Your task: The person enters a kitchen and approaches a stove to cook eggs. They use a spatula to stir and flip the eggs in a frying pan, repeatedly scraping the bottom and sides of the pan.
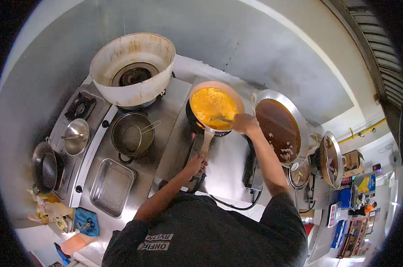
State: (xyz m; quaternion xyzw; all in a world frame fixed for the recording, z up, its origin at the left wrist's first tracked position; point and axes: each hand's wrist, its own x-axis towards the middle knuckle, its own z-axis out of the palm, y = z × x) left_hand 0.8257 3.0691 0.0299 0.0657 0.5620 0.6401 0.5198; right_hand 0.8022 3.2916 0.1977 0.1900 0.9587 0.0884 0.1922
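Observation:
A frying pan (242, 106) sits over a stove burner, its inside covered by a yellow, egg-like mixture (212, 103). My left hand (196, 164) is closed around the end of the pan's pale handle (207, 143). Over the pan's right rim, my right hand (246, 123) grips a dark spatula (220, 118), whose blade rests in the yellow mixture. The fingers of the right hand are partly hidden from above.
Right of the pan stands a wide metal pot (276, 94) of brown liquid. To the left are a large white-walled burner ring (104, 94), a dark pot with a strainer (132, 133), a wire-mesh basket (113, 187) and a metal bowl (77, 137). A black hose (237, 207) runs in front.

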